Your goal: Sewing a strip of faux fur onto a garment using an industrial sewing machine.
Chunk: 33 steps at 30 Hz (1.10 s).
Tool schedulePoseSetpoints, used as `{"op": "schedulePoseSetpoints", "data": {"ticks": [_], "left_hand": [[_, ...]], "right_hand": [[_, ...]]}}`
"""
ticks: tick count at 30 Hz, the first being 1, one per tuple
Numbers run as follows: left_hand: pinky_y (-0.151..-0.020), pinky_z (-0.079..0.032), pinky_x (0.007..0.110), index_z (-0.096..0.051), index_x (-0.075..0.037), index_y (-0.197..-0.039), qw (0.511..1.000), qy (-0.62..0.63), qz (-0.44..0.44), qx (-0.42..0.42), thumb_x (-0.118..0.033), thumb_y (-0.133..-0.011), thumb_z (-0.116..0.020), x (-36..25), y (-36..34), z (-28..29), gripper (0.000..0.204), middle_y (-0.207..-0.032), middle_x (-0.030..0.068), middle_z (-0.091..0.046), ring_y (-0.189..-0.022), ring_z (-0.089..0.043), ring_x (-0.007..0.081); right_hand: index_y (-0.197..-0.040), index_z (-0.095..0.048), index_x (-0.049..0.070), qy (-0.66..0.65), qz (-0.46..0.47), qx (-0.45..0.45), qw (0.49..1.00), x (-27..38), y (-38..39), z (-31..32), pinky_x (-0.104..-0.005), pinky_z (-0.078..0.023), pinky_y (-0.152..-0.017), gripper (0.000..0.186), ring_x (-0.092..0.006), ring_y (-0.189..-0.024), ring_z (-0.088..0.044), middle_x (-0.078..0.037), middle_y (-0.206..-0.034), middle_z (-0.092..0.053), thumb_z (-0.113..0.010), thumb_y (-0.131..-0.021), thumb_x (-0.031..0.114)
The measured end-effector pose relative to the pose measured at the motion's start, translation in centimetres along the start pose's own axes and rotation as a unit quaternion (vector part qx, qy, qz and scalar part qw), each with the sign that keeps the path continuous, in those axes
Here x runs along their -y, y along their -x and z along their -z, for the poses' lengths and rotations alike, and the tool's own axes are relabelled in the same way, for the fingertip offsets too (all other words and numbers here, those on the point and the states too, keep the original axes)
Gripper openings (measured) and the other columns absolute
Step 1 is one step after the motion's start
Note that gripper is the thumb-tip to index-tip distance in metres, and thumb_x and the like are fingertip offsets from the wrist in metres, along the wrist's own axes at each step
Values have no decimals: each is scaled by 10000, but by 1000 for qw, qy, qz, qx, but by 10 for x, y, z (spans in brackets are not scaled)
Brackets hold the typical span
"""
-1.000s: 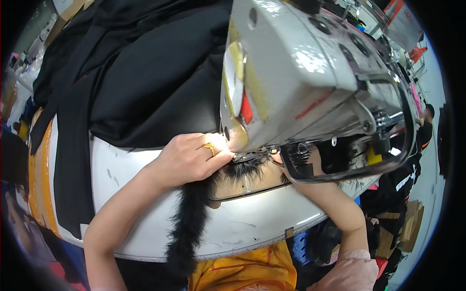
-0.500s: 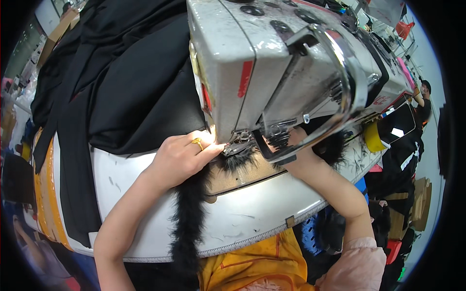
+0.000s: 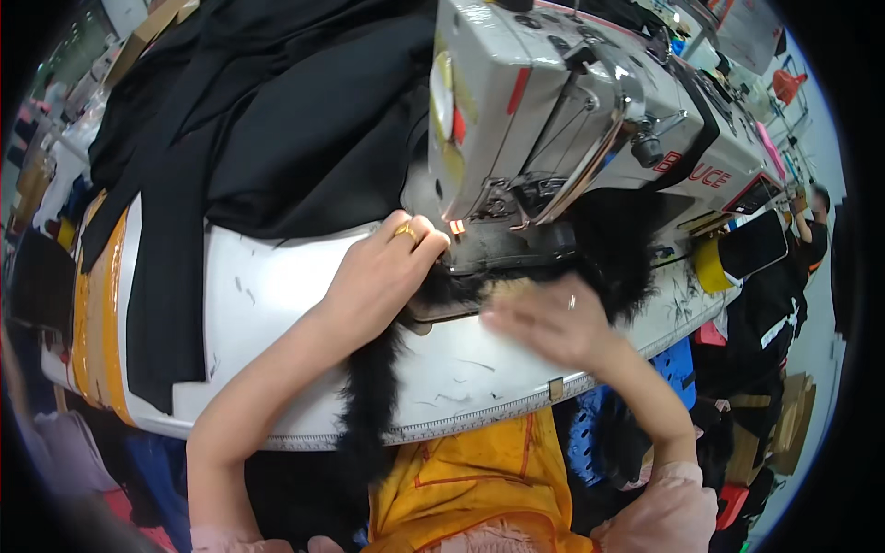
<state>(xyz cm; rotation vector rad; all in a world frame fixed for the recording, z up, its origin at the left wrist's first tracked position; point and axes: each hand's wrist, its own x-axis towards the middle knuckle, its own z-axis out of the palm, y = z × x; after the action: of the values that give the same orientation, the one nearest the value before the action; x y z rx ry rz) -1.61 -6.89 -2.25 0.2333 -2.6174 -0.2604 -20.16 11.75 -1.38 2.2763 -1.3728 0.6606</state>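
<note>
A white sewing machine (image 3: pixel 590 120) stands over the white table (image 3: pixel 277 304), its lamp lit near the needle. My left hand (image 3: pixel 383 272), a gold ring on one finger, is closed at the left of the needle area, fingertips pinching the edge of a black fur trim (image 3: pixel 369 396). One length of this trim hangs over the table's front edge; more black fur (image 3: pixel 627 267) bunches right of the needle. Just in front of the machine bed my right hand (image 3: pixel 558 318) is blurred by motion, its fingers stretched out and apparently empty.
Black cloth (image 3: pixel 304 147) is heaped on the left and behind. A measuring tape (image 3: pixel 461 426) runs along the table's front edge. A yellow roll (image 3: pixel 710 263) and a dark phone-like slab (image 3: pixel 753 244) lie at the right. Blue perforated plastic (image 3: pixel 668 369) shows below the table's right side.
My right hand has come out from behind the machine's needle guard toward me. The left hand stays at the trim. The view has shifted, so the machine appears farther right and higher.
</note>
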Motion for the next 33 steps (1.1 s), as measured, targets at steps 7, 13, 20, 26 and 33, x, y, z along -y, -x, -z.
{"op": "schedulePoseSetpoints", "data": {"ticks": [7,13,20,26,33], "left_hand": [[-845,-555,282,-714,-12,-1062,886,407,208,75,64,-721,-729,-3,-3,25,350,-971,53,-743,-887,-701,128],[-763,-556,320,-711,-53,-1033,934,333,127,-23,4,-714,-735,0,8,25,324,-876,100,-727,-807,-711,212],[-674,-575,332,-685,-74,-1042,994,63,-62,-62,-79,-762,-682,-5,19,4,280,-940,54,-712,-856,-710,226],[-603,-564,285,-673,-46,-1046,993,-42,-92,-59,-129,-784,-654,-10,22,-4,275,-965,31,-693,-874,-695,167],[-705,-573,255,-667,1,-1053,965,-176,-190,-23,-106,-763,-647,-4,24,-5,309,-978,63,-668,-933,-673,172]], "right_hand": [[-1179,-617,26,-701,-571,109,413,17,-46,-14,-184,-373,-526,251,-32,-625,-509,-52,-915,-689,-651,-959,144],[-1016,-675,17,-524,-522,271,616,-14,-56,-30,-271,-478,-652,182,-147,-751,-612,-44,-827,-646,-665,-945,184],[-1057,-661,-25,-306,-414,202,833,-35,-4,-41,-366,-515,-865,220,-265,-999,-664,-160,-1030,-685,-642,-853,55],[-1081,-641,-1,-373,-354,305,802,-56,-33,-29,-351,-518,-845,227,-192,-892,-638,-89,-1000,-694,-660,-874,91],[-1158,-668,78,-54,-428,381,818,-44,-22,-31,-418,-539,-862,302,-342,-913,-679,-150,-1058,-695,-678,-893,222]]}}
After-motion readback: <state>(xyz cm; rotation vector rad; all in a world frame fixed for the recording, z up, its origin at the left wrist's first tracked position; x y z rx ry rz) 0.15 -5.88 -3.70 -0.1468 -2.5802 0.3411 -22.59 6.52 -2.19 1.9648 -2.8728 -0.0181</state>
